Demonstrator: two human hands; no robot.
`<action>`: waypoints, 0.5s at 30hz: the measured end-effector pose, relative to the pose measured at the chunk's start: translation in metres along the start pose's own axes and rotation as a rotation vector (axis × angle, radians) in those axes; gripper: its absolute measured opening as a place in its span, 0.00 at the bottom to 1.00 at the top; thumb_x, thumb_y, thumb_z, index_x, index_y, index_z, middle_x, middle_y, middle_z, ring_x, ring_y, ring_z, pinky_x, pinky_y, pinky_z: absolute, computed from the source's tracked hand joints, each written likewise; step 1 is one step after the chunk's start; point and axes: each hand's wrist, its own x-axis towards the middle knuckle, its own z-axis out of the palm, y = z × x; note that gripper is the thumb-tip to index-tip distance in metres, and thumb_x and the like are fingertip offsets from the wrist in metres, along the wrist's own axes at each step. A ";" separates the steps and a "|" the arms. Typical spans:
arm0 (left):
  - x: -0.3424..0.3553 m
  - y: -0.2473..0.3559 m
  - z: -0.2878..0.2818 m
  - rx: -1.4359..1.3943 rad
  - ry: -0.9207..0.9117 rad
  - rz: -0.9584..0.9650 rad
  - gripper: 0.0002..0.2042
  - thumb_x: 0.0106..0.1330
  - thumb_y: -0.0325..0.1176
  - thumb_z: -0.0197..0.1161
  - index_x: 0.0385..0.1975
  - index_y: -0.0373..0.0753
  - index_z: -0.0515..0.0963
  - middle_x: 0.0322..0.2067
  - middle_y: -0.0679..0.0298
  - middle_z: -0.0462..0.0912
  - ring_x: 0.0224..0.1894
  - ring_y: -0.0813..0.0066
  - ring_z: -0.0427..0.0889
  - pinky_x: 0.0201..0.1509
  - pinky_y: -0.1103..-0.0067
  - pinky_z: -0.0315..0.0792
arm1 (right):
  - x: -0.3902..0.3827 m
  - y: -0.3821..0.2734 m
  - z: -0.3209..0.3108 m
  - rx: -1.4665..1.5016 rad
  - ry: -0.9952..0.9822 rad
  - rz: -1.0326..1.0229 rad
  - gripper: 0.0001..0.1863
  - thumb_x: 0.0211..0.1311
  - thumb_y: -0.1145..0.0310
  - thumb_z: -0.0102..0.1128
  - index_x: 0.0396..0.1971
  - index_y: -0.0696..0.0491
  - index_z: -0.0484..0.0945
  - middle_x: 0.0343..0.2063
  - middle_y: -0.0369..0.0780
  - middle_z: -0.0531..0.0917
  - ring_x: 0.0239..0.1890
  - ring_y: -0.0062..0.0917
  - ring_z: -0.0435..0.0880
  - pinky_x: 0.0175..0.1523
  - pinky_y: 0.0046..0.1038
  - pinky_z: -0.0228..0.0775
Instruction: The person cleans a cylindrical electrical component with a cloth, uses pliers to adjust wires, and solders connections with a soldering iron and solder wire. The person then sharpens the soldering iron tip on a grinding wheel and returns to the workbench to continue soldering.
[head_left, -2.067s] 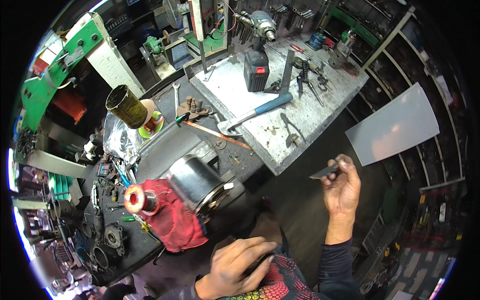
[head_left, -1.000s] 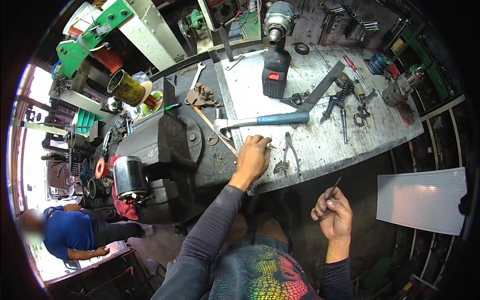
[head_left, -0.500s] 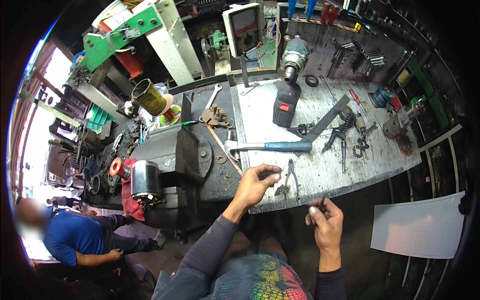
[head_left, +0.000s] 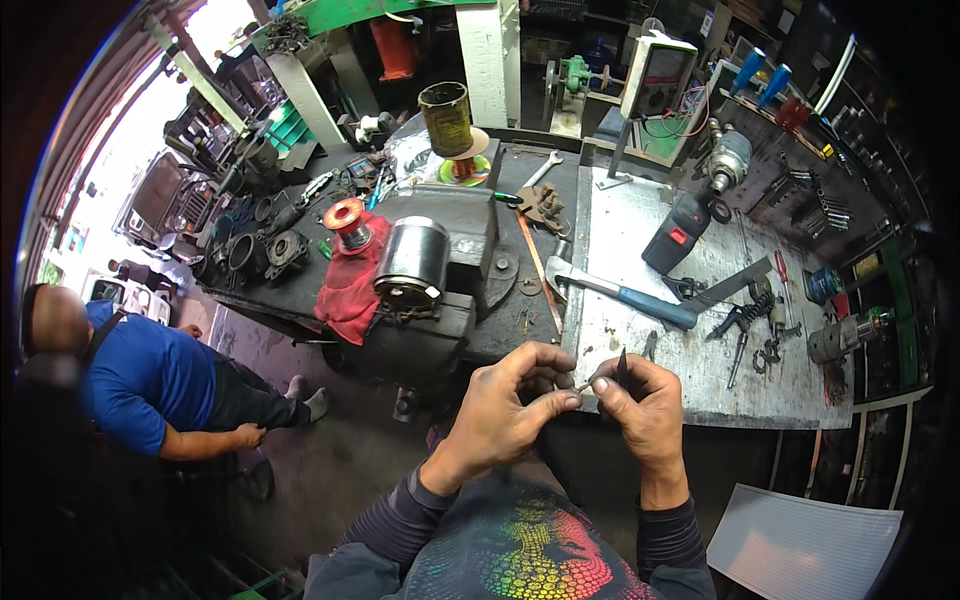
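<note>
Both my hands meet in front of my chest, just below the workbench edge. My left hand (head_left: pixel 515 395) pinches a tiny light part (head_left: pixel 583 386) between thumb and fingertips. My right hand (head_left: pixel 640 405) holds a thin dark pointed tool (head_left: pixel 621 366) upright, its tip close to that small part. The two hands touch each other at the fingertips. What the small part is cannot be made out.
A grey metal benchtop (head_left: pixel 640 250) carries a blue-handled hammer (head_left: pixel 625 293), a cordless drill (head_left: pixel 700 205) and pliers (head_left: pixel 740 325). A motor housing (head_left: pixel 412 262) on a red rag (head_left: pixel 350 285) sits left. A person in a blue shirt (head_left: pixel 130 375) crouches at far left.
My left hand left the benchtop and came down to meet my right hand. The right hand rose and moved left with the thin tool. The view shifted toward the left side of the workshop.
</note>
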 end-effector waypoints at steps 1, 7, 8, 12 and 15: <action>-0.005 0.002 -0.005 0.075 0.024 0.071 0.16 0.64 0.23 0.73 0.49 0.30 0.78 0.39 0.60 0.87 0.44 0.77 0.86 0.51 0.79 0.80 | -0.002 -0.001 0.007 -0.004 -0.009 -0.010 0.04 0.66 0.75 0.67 0.35 0.60 0.83 0.28 0.29 0.81 0.31 0.10 0.75 0.37 0.17 0.68; -0.028 0.010 -0.039 0.413 0.143 0.409 0.17 0.59 0.26 0.76 0.48 0.33 0.81 0.38 0.58 0.88 0.39 0.66 0.88 0.46 0.75 0.80 | -0.017 0.001 0.071 0.067 0.175 -0.012 0.04 0.65 0.75 0.67 0.34 0.60 0.82 0.29 0.29 0.81 0.31 0.09 0.74 0.37 0.16 0.67; -0.030 0.010 -0.047 0.530 0.163 0.513 0.17 0.58 0.27 0.76 0.47 0.34 0.82 0.38 0.58 0.88 0.39 0.64 0.87 0.45 0.74 0.79 | -0.020 0.001 0.083 0.082 0.213 -0.012 0.04 0.65 0.76 0.67 0.34 0.60 0.82 0.29 0.30 0.81 0.31 0.09 0.74 0.37 0.16 0.67; -0.047 0.010 -0.079 0.466 0.194 0.477 0.13 0.57 0.26 0.75 0.42 0.36 0.84 0.40 0.57 0.86 0.40 0.56 0.85 0.46 0.69 0.79 | -0.025 0.004 0.133 0.047 0.207 -0.040 0.06 0.66 0.73 0.68 0.38 0.59 0.82 0.28 0.29 0.80 0.31 0.09 0.74 0.36 0.16 0.67; -0.068 0.013 -0.114 0.094 0.109 0.065 0.08 0.65 0.25 0.70 0.42 0.32 0.84 0.35 0.61 0.87 0.32 0.74 0.86 0.37 0.78 0.80 | -0.031 -0.003 0.162 0.118 0.142 0.050 0.07 0.69 0.71 0.66 0.41 0.59 0.82 0.29 0.29 0.79 0.31 0.09 0.73 0.36 0.15 0.66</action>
